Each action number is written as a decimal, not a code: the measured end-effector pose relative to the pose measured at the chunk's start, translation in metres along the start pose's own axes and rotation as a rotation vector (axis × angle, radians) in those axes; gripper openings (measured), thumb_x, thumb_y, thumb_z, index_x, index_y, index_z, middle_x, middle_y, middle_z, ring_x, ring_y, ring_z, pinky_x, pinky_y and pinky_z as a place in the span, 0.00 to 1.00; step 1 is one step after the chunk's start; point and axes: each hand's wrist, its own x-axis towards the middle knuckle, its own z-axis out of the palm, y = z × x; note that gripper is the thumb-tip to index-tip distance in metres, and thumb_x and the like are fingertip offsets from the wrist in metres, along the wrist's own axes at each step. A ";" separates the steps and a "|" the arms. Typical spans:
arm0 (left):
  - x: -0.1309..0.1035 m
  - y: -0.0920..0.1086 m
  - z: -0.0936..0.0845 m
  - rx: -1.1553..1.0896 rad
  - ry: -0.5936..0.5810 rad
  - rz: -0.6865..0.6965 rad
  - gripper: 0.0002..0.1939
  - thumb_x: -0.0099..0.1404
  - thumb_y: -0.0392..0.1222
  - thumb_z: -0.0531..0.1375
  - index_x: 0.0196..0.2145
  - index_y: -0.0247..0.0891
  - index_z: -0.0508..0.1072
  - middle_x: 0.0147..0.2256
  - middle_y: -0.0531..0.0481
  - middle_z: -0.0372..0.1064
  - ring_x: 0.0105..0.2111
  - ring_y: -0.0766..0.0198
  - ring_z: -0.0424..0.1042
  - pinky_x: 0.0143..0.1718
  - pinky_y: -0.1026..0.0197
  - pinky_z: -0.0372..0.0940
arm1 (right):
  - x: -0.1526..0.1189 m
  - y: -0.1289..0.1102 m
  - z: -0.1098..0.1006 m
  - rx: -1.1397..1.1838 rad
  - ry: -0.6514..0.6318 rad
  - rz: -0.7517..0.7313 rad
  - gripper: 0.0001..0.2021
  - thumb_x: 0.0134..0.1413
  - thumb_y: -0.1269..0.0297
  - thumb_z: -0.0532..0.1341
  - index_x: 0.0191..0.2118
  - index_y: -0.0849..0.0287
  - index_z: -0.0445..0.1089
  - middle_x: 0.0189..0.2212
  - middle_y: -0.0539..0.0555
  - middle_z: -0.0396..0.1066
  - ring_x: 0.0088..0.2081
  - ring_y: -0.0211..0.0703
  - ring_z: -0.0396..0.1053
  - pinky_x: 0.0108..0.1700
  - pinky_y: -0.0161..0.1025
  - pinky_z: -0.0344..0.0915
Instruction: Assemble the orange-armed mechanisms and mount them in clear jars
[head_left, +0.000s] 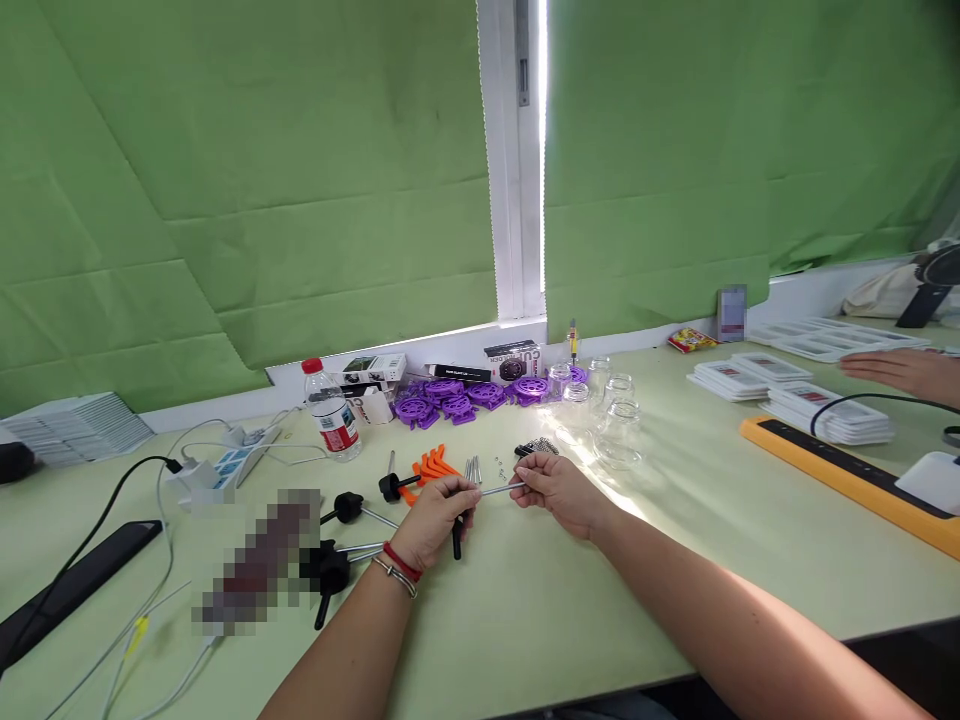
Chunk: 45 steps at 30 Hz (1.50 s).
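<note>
My left hand [439,515] grips a black-handled piece with a thin metal rod [501,490] running right from it. My right hand [559,485] pinches the rod's other end above the pale green table [525,610]. Just beyond the hands lie orange plastic parts [431,466], upright metal pins [473,466], small screws [501,466] and a dark pile of small parts [541,447]. Black-knobbed rods [352,510] lie left of my left hand.
Purple round parts [457,398], clear glass jars [611,410], a water bottle [331,412] and small boxes stand near the window sill. A power strip [225,468] and cables lie left. An orange-edged bar [847,475] and white stacks [810,400] sit right, near another person's hand [904,370].
</note>
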 end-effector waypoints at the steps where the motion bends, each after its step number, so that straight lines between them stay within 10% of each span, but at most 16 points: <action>1: 0.000 0.001 -0.001 0.037 0.018 0.022 0.11 0.51 0.44 0.65 0.27 0.35 0.70 0.18 0.56 0.61 0.16 0.70 0.60 0.15 0.68 0.54 | 0.001 0.001 -0.002 -0.007 -0.001 -0.007 0.10 0.47 0.64 0.67 0.29 0.62 0.66 0.24 0.51 0.71 0.24 0.34 0.70 0.29 0.33 0.68; 24: 0.004 0.000 -0.005 0.052 0.061 0.039 0.07 0.52 0.41 0.64 0.23 0.37 0.69 0.16 0.55 0.61 0.16 0.69 0.59 0.17 0.67 0.52 | 0.007 0.008 -0.014 -0.104 -0.012 0.046 0.11 0.37 0.67 0.69 0.30 0.63 0.70 0.25 0.52 0.72 0.19 0.30 0.61 0.19 0.30 0.59; 45: 0.007 -0.009 -0.002 0.061 0.069 -0.041 0.05 0.51 0.38 0.61 0.24 0.37 0.68 0.17 0.56 0.59 0.16 0.69 0.59 0.15 0.68 0.51 | 0.007 0.015 -0.012 -0.310 0.000 0.095 0.05 0.48 0.68 0.60 0.26 0.62 0.64 0.19 0.48 0.65 0.16 0.29 0.55 0.14 0.28 0.55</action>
